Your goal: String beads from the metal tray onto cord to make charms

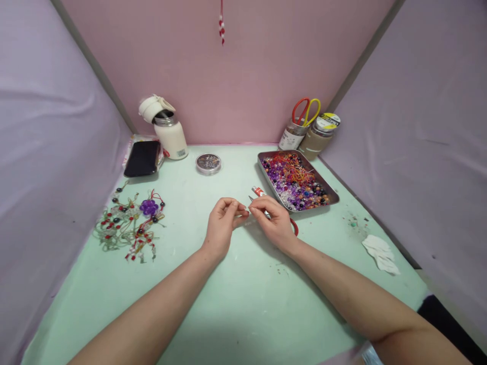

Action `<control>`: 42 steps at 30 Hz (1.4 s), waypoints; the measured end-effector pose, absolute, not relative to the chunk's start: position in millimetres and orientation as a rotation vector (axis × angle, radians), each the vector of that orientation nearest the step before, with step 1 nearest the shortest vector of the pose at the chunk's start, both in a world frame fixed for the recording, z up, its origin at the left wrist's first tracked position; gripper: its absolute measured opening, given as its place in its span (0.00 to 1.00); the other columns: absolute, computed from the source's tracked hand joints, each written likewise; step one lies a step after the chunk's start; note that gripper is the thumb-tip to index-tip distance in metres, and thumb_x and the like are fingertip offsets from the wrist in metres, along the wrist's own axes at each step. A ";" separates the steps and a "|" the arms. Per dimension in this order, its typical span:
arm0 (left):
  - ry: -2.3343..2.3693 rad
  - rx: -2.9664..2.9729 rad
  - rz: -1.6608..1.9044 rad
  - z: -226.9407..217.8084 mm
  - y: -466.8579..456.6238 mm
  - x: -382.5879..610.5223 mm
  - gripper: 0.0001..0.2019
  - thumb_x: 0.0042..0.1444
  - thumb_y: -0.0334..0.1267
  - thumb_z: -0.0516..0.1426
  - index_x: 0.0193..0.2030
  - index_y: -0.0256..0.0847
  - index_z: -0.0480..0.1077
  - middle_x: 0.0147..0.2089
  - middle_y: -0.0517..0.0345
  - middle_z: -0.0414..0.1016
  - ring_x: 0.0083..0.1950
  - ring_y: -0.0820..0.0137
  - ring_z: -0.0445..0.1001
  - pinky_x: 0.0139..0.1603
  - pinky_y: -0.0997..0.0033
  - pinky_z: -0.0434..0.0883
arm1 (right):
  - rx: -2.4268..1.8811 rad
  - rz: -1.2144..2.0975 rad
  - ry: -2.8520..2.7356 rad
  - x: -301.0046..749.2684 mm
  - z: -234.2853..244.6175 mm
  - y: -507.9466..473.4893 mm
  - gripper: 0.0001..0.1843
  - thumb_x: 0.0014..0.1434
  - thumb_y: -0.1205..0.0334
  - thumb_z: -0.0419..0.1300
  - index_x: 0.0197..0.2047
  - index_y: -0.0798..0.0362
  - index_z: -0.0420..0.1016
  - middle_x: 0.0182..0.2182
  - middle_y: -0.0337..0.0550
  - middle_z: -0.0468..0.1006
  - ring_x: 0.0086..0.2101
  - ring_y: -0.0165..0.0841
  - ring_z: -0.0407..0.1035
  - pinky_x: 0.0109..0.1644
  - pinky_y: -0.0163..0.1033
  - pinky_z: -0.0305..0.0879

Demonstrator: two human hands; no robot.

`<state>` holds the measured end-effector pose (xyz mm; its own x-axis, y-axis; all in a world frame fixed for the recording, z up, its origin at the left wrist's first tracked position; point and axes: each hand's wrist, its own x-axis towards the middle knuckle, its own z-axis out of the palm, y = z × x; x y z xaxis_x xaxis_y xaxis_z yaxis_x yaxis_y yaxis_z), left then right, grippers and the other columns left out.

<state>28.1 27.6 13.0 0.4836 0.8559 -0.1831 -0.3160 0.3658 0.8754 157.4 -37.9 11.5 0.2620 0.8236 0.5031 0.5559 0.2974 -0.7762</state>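
- Fingers of the left hand are bunched close, thumb near index, tips just beside the right hand's, which look pinched too. Anything between them is too tiny to make out, so can't tell if they're clamped on something.
- Taking the hands as clock centre: red-handled scissors sit partly hidden by the right hand, loop poking out around 3, with a red lighter near 1.
- Metal tray at 2, loaded with mixed beads plus a tangle of orange-red cord.
- Bunch of beaded strings over at 9, purple bead flower on its near side.
- Little round case at 11, open cream bottle between 10 and 11, black phone at 10.
- Crumpled white tissue between 3 and 4.
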 end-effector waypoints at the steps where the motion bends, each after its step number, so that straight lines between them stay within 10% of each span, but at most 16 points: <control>1: 0.718 0.905 0.857 11.9 27.8 28.0 0.12 0.52 0.45 0.60 0.33 0.40 0.64 0.33 0.61 0.72 0.34 0.75 0.73 0.43 0.65 0.73 | -1.373 0.305 -1.409 157.1 12.0 -37.9 0.06 0.61 0.63 0.56 0.32 0.51 0.72 0.31 0.41 0.75 0.36 0.33 0.69 0.44 0.42 0.66; 12: 0.722 1.008 0.902 7.9 32.8 27.7 0.09 0.57 0.45 0.55 0.34 0.43 0.61 0.29 0.64 0.71 0.25 0.78 0.61 0.25 0.78 0.58 | -1.371 0.524 -1.315 153.4 9.7 -38.4 0.07 0.59 0.60 0.58 0.30 0.52 0.72 0.30 0.41 0.74 0.34 0.32 0.67 0.40 0.39 0.65; 19: 0.750 1.165 0.861 5.2 31.9 27.8 0.09 0.56 0.44 0.56 0.33 0.41 0.66 0.23 0.66 0.62 0.26 0.77 0.60 0.29 0.76 0.58 | -1.423 0.826 -1.033 149.0 14.0 -37.9 0.10 0.54 0.54 0.61 0.29 0.53 0.73 0.22 0.34 0.68 0.23 0.26 0.59 0.27 0.33 0.57; 42: 0.708 1.218 0.740 8.8 30.3 26.1 0.09 0.53 0.39 0.59 0.39 0.42 0.64 0.24 0.67 0.69 0.30 0.75 0.68 0.36 0.75 0.63 | -1.433 0.923 -0.938 150.8 21.0 -37.7 0.11 0.52 0.54 0.62 0.28 0.53 0.73 0.22 0.34 0.68 0.23 0.25 0.56 0.29 0.34 0.54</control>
